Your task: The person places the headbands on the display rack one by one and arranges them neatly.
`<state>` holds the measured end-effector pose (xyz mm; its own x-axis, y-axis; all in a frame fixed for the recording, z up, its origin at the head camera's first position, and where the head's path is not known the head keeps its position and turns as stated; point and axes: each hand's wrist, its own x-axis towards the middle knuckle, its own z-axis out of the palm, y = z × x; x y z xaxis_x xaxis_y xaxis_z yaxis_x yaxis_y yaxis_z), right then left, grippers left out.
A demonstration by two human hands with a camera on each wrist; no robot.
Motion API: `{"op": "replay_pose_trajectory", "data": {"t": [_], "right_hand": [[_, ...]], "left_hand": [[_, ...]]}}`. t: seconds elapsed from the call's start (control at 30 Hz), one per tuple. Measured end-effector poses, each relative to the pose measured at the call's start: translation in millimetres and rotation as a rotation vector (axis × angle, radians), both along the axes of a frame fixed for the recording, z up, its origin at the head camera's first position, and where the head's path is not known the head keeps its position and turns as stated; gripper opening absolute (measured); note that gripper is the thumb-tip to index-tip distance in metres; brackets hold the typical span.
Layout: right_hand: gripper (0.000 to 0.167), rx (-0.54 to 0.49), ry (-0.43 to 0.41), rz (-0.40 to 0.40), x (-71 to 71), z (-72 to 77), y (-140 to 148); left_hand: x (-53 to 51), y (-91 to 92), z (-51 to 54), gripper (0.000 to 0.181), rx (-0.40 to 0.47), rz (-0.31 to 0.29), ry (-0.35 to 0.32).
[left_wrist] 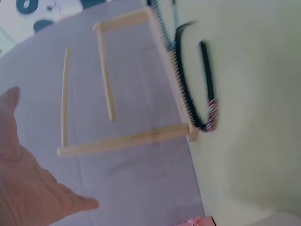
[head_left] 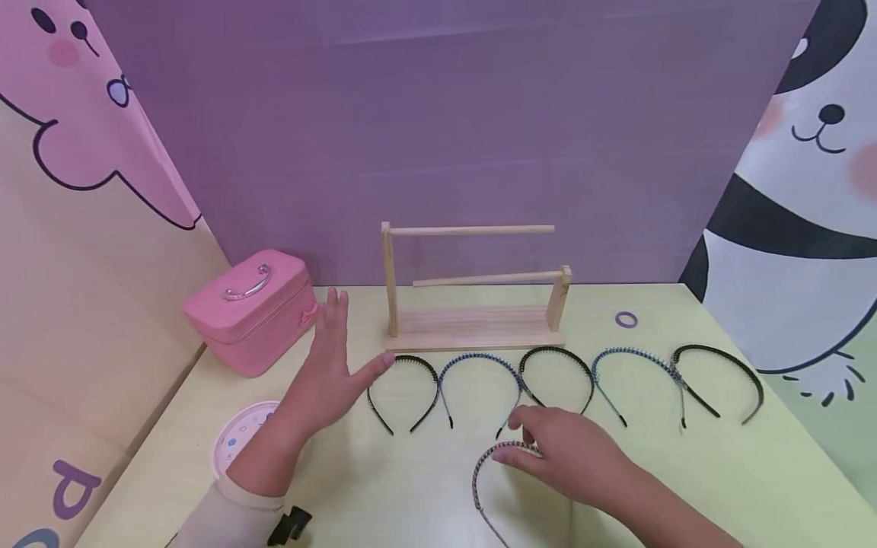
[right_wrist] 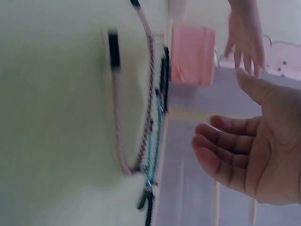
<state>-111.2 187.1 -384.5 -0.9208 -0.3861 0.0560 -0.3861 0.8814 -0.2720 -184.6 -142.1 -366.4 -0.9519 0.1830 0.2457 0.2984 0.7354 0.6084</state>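
My left hand [head_left: 322, 384] is raised over the left side of the table, fingers straight and thumb spread, holding nothing. In the head view, the right hand [head_left: 575, 460] overlaps the top of a pinkish toothed headband [head_left: 476, 491]. The right wrist view shows that hand's loosely bent fingers [right_wrist: 230, 146] apart from the headband, with nothing in its grasp. Beyond lies a row of headbands, among them a black one [head_left: 426, 370], a blue one [head_left: 479, 355], another black one [head_left: 556, 349], a second blue one [head_left: 633, 351] and a black one at right [head_left: 743, 369].
Behind the row stands a wooden rack [head_left: 473, 327] with two horizontal rods. A pink case [head_left: 253, 312] sits back left. Partly behind the left forearm is a round patterned item [head_left: 236, 438]; a black clip [head_left: 291, 525] lies nearer. A purple ring [head_left: 626, 319] lies back right.
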Motion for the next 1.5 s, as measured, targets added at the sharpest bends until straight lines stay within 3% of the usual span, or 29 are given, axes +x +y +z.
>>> {"op": "replay_pose_trajectory", "data": {"t": [0.1,0.2,0.33,0.5,0.67,0.83,1.03,1.3,1.5], "right_hand": [[0.054,0.003,-0.109,0.052,6.0,-8.1,-8],[0.052,0.035,-0.196,0.044,8.6,-20.9,-16],[0.049,0.072,-0.23,0.04,8.3,-35.4,-25],[0.046,0.072,-0.193,0.095,6.8,-40.7,-30],[0.03,0.039,-0.297,0.103,4.8,-37.8,-31],[0.019,-0.005,-0.386,0.088,3.7,-37.1,-32],[0.02,-0.02,-0.386,0.09,4.5,-38.3,-29],[0.017,-0.041,-0.316,0.077,7.8,-25.2,-15],[0.011,-0.051,-0.206,0.08,4.2,-11.5,0]], "left_hand": [[-26.1,-4.9,9.1,0.107,0.149,0.006,-0.093],[-54.0,-5.1,12.2,0.107,0.287,0.007,-0.2],[-87.0,2.1,9.7,0.104,0.382,0.014,-0.291],[-117.5,14.7,5.1,0.098,0.367,0.013,-0.306],[-137.4,24.1,5.6,0.095,0.294,0.032,-0.289],[-148.0,29.4,5.3,0.084,0.283,0.034,-0.243],[-151.2,34.7,-2.2,0.051,0.322,-0.001,-0.241],[-152.4,29.3,-11.6,0.052,0.384,0.03,-0.249],[-153.2,29.1,-15.6,0.053,0.359,0.009,-0.222]]}}
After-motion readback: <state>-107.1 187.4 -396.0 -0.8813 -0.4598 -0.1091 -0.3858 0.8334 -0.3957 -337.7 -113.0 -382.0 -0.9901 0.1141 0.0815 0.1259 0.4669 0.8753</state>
